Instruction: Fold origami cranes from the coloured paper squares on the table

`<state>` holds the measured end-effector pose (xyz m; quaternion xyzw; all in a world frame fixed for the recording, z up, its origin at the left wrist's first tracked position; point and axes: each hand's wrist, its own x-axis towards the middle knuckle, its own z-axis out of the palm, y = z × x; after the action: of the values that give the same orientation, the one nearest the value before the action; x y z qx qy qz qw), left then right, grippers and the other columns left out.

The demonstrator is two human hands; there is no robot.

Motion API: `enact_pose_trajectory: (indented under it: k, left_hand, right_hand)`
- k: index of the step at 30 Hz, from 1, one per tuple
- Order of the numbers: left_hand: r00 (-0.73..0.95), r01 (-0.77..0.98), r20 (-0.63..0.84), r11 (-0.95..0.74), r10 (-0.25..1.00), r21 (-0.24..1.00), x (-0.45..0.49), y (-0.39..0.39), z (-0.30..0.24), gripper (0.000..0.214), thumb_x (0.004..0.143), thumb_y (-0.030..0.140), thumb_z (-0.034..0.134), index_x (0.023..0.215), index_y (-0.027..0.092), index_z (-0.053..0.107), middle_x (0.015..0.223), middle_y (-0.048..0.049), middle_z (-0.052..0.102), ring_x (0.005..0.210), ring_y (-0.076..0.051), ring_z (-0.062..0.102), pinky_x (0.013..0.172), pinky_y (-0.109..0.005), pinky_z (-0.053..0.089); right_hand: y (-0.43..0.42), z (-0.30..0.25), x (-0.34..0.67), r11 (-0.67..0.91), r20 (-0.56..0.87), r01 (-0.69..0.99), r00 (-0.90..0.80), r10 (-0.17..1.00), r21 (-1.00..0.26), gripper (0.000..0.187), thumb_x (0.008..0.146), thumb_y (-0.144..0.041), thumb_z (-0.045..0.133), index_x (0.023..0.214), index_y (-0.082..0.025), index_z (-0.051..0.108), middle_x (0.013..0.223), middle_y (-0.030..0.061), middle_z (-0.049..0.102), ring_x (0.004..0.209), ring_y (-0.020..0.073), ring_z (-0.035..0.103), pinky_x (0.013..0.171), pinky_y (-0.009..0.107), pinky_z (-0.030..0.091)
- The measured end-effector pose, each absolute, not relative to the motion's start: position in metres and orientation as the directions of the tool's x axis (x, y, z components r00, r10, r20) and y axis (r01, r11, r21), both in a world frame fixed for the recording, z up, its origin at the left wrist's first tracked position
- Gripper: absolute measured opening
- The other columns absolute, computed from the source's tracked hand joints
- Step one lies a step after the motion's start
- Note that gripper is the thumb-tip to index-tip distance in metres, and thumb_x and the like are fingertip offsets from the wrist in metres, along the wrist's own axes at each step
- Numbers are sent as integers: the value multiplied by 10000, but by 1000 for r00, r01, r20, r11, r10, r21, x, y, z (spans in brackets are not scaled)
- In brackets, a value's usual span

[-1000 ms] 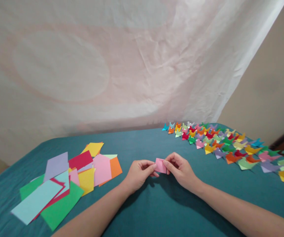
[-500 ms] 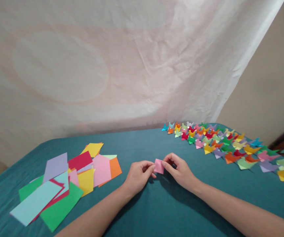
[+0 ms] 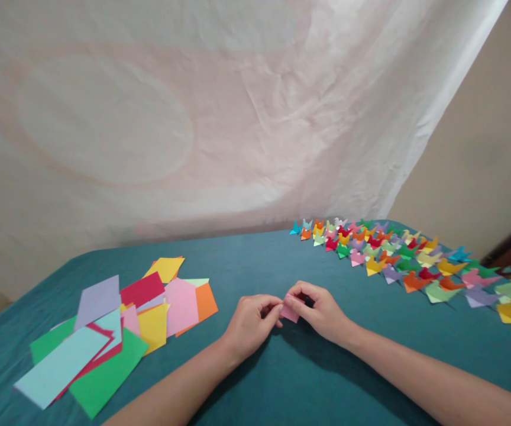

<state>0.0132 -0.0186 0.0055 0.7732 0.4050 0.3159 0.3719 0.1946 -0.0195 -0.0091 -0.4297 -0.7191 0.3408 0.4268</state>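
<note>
A small folded pink paper [image 3: 290,310] is pinched between both my hands just above the teal tablecloth [image 3: 282,378]. My left hand [image 3: 253,322] grips its left edge with thumb and fingertips closed. My right hand [image 3: 322,310] curls over its right side, fingers closed on it and hiding part of the paper. Both forearms reach in from the bottom of the view.
A loose pile of coloured paper sheets [image 3: 113,328] lies at the left. Several folded paper birds [image 3: 397,257] stand in rows at the right, running toward the table's right edge. A creased white cloth [image 3: 193,118] hangs behind the table.
Both hands have lowered a little toward the cloth with the pink paper. The right fingers have curled further over it, so less of the paper shows.
</note>
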Motion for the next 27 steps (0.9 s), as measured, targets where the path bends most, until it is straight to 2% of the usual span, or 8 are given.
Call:
enact_pose_trajectory:
  k: [15, 20, 27]
  left_hand:
    - [475, 407, 136, -355, 869, 842, 15, -19, 8, 230, 838, 247, 489, 813, 143, 692, 618, -21, 665, 564, -131, 623, 552, -191, 436]
    - [467, 383, 115, -318, 877, 867, 15, -18, 7, 242, 838, 269, 485, 803, 136, 684, 607, -20, 651, 562, -133, 616, 538, -189, 434]
    - [507, 455, 154, -416, 848, 787, 10, -15, 4, 257, 854, 272, 464, 787, 156, 684, 628, -14, 640, 581, -128, 583, 563, -190, 406]
  right_hand:
    - [-18, -8, 199, 410, 322, 275, -313, 894, -870, 231, 852, -347, 545, 741, -172, 648, 701, 17, 581, 680, 148, 539, 672, 266, 416]
    - [-18, -8, 197, 341, 257, 249, -313, 914, -906, 238, 861, -368, 517, 757, -170, 599, 682, 2, 569, 644, 133, 515, 630, 247, 420]
    - [-15, -12, 195, 357, 229, 364, -350, 908, -860, 226, 857, -345, 520, 753, -163, 604, 702, 11, 610, 651, 137, 537, 645, 248, 427]
